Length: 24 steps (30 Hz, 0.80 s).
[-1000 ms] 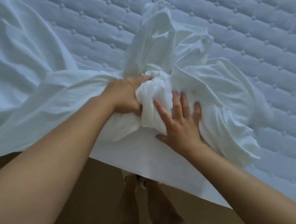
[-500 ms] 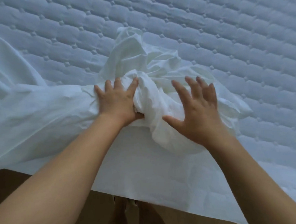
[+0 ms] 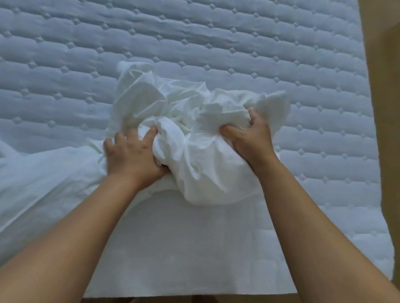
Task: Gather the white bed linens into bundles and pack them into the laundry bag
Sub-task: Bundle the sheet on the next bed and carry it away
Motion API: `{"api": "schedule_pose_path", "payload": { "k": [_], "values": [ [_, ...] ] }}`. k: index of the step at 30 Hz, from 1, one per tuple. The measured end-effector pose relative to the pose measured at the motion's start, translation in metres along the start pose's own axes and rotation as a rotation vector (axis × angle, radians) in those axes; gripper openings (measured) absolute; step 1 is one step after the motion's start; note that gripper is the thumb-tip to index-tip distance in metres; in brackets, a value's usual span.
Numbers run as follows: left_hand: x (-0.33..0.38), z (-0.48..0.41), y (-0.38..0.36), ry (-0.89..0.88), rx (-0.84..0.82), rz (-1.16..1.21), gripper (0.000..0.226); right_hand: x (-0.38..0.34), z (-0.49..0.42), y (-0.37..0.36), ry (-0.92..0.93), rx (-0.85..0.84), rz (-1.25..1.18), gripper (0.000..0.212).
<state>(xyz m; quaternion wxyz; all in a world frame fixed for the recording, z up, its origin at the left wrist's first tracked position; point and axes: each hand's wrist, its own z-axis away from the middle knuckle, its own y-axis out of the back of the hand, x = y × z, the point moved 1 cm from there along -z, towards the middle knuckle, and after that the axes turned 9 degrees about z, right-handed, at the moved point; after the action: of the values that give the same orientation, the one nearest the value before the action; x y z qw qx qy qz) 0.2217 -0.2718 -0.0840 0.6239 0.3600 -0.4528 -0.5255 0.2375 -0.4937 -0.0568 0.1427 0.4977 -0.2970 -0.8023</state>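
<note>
On the left of the mattress (image 3: 210, 33), the loose run of the sheet (image 3: 32, 185) trails flat away from the left hand (image 3: 131, 155), whose fingers dig into the left flank of the bundle (image 3: 188, 133), thumb hooked under a fold. The bundle sits between both hands near the bed's front edge, its long axis running left to right, and the right hand (image 3: 249, 136) clamps a wad at its right end (fingertips buried in cloth). I judge the ungathered cloth lies wholly leftward, so the left hand is nearer to rake it in; I see no laundry bag.
</note>
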Motion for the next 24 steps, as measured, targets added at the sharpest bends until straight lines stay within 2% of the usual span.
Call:
{"api": "schedule_pose_path", "payload": {
  "k": [1, 4, 7, 9, 11, 13, 15, 16, 17, 20, 21, 23, 24],
  "values": [
    [-0.004, 0.000, 0.000, -0.015, -0.013, 0.023, 0.094, -0.010, 0.003, -0.005, 0.062, -0.013, -0.043, 0.019],
    [-0.018, 0.005, 0.009, -0.067, -0.026, 0.193, 0.118, -0.052, 0.021, -0.028, 0.242, -0.071, -0.044, 0.007],
    [-0.046, 0.034, 0.022, -0.135, -0.059, 0.542, 0.135, -0.096, 0.040, -0.052, 0.377, -0.156, 0.069, 0.020],
    [-0.075, 0.056, 0.037, -0.252, -0.055, 0.654, 0.125, -0.118, 0.056, -0.072, 0.471, -0.247, 0.257, 0.023],
    [-0.105, 0.060, 0.069, -0.372, 0.031, 0.709, 0.108, -0.133, 0.077, -0.098, 0.617, -0.320, 0.437, 0.012],
    [-0.121, 0.048, 0.107, -0.412, 0.143, 0.775, 0.089, -0.142, 0.101, -0.126, 0.748, -0.402, 0.563, 0.016],
    [-0.114, 0.030, 0.141, -0.497, 0.248, 0.739, 0.066, -0.145, 0.115, -0.147, 0.842, -0.420, 0.670, 0.024],
    [-0.103, 0.018, 0.148, -0.535, 0.245, 0.678, 0.059, -0.144, 0.118, -0.153, 0.874, -0.413, 0.706, 0.028],
    [-0.092, 0.007, 0.151, -0.539, 0.152, 0.610, 0.061, -0.145, 0.122, -0.156, 0.872, -0.430, 0.734, 0.031],
    [-0.072, -0.017, 0.127, -0.384, -0.360, 0.580, 0.070, -0.137, 0.127, -0.157, 0.861, -0.545, 0.906, 0.026],
    [-0.071, -0.021, 0.116, -0.345, -0.435, 0.628, 0.067, -0.135, 0.129, -0.157, 0.919, -0.550, 0.979, 0.021],
    [-0.077, -0.027, 0.095, -0.275, -0.435, 0.745, 0.057, -0.131, 0.131, -0.153, 1.056, -0.525, 1.073, 0.007],
    [-0.079, -0.029, 0.090, -0.258, -0.417, 0.796, 0.052, -0.126, 0.132, -0.150, 1.158, -0.461, 1.025, 0.010]
  ]
}}
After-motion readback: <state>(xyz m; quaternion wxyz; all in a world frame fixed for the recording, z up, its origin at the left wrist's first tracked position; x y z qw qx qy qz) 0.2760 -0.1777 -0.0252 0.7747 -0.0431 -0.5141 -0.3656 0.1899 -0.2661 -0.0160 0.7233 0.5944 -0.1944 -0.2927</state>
